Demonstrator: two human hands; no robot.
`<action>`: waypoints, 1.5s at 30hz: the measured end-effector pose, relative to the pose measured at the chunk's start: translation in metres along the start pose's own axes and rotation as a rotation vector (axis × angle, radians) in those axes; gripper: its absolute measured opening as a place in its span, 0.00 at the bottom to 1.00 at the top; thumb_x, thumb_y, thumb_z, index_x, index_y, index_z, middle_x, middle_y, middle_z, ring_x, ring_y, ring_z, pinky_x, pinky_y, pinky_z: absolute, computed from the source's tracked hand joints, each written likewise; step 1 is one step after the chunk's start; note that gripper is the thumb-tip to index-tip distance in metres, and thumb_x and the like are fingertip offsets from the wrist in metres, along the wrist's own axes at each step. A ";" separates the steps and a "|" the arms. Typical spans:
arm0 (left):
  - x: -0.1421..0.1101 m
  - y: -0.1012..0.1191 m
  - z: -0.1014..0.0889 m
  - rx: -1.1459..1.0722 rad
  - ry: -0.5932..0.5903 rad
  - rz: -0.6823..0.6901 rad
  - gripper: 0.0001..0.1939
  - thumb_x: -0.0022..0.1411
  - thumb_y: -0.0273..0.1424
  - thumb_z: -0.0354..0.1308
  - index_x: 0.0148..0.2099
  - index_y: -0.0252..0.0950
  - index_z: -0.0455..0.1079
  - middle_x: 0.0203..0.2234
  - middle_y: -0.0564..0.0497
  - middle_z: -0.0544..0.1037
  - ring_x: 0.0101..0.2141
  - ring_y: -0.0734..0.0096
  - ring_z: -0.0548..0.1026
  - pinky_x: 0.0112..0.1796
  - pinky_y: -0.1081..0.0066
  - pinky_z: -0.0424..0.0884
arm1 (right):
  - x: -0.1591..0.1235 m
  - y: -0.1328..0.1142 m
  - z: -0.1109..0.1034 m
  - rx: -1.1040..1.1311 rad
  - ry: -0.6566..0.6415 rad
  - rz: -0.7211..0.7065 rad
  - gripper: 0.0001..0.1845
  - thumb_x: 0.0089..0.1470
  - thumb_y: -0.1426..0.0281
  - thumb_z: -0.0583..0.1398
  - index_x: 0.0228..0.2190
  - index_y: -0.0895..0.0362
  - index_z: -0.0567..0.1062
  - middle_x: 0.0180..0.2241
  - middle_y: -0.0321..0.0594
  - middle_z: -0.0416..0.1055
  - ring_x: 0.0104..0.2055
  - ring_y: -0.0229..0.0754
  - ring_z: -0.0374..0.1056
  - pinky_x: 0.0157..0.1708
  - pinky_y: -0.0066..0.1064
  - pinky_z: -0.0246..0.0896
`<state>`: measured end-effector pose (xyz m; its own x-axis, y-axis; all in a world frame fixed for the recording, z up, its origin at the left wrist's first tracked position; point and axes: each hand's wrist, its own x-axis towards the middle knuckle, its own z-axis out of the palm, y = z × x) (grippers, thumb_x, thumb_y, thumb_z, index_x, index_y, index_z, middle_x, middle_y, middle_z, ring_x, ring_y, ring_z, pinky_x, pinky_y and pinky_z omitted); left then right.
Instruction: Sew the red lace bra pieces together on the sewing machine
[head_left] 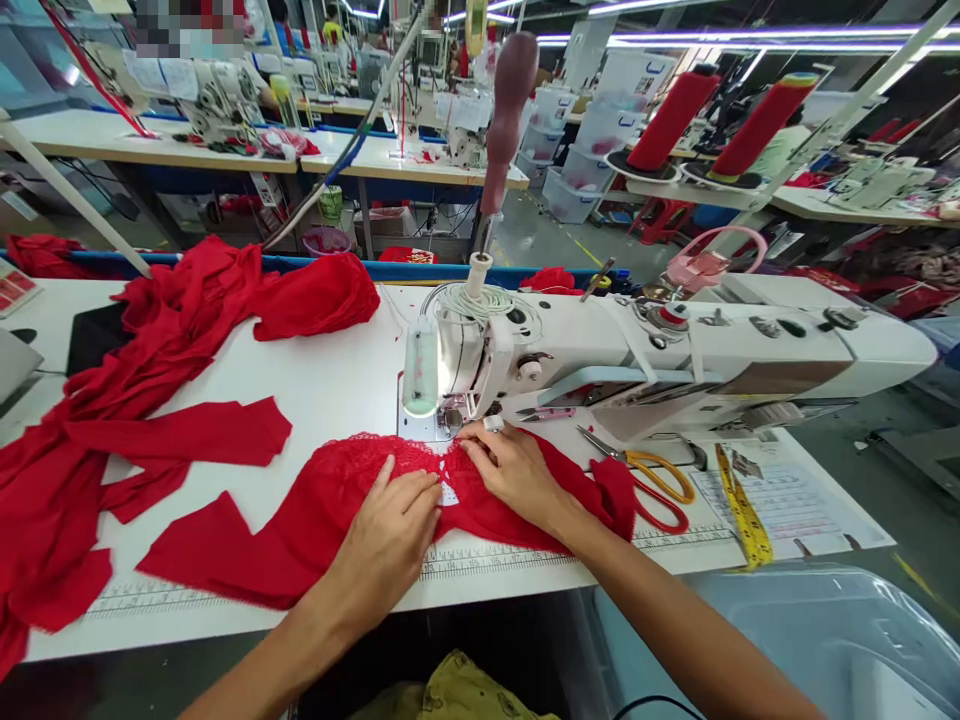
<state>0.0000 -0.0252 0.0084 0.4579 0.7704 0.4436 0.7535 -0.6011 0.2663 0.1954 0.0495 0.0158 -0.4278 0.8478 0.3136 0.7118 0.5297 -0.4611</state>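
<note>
Garment (322, 510) is lying under your left hand (391, 527) and right hand (519, 475) by the machine (574, 335); fingers are touching it, can't tell if gripping.

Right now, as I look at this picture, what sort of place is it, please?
Most likely a garment factory's sewing floor. The left hand and right hand rest on red fabric at a sewing machine, red thread cones show beyond it, and more machines sit on tables behind.
</note>
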 end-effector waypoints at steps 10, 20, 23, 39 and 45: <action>0.000 -0.018 0.018 0.022 -0.064 -0.064 0.09 0.71 0.26 0.47 0.48 0.32 0.68 0.55 0.38 0.74 0.58 0.52 0.70 0.58 0.40 0.64 | -0.027 -0.006 0.007 -0.055 0.038 -0.234 0.13 0.59 0.66 0.62 0.45 0.57 0.74 0.48 0.47 0.76 0.50 0.51 0.70 0.52 0.45 0.68; -0.006 -0.026 0.016 0.014 -0.109 -0.043 0.22 0.71 0.37 0.51 0.63 0.35 0.64 0.60 0.41 0.70 0.61 0.55 0.67 0.61 0.44 0.61 | -0.030 -0.002 0.006 -0.010 0.025 -0.190 0.17 0.57 0.65 0.63 0.48 0.56 0.74 0.50 0.47 0.75 0.52 0.52 0.70 0.54 0.47 0.68; -0.007 -0.028 0.015 0.033 -0.122 -0.029 0.20 0.71 0.36 0.52 0.62 0.37 0.66 0.61 0.41 0.70 0.62 0.52 0.65 0.61 0.41 0.59 | -0.030 -0.002 0.006 -0.009 0.020 -0.181 0.18 0.58 0.64 0.63 0.49 0.56 0.74 0.51 0.47 0.75 0.53 0.51 0.70 0.55 0.47 0.67; -0.004 -0.027 0.012 -0.034 -0.123 -0.080 0.15 0.71 0.37 0.53 0.54 0.35 0.66 0.59 0.42 0.72 0.61 0.56 0.67 0.64 0.44 0.56 | -0.029 -0.002 0.005 0.008 -0.010 -0.138 0.18 0.57 0.64 0.63 0.48 0.56 0.72 0.51 0.47 0.75 0.51 0.51 0.71 0.55 0.47 0.64; -0.004 -0.026 0.010 -0.066 -0.161 -0.112 0.14 0.71 0.38 0.52 0.53 0.36 0.65 0.59 0.41 0.72 0.63 0.55 0.65 0.63 0.43 0.56 | -0.028 -0.001 0.004 0.020 -0.005 -0.148 0.17 0.58 0.63 0.63 0.47 0.56 0.73 0.50 0.48 0.75 0.51 0.51 0.71 0.54 0.47 0.65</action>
<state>-0.0170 -0.0104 -0.0086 0.4464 0.8541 0.2669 0.7739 -0.5182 0.3640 0.2042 0.0247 0.0041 -0.5300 0.7605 0.3751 0.6296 0.6493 -0.4266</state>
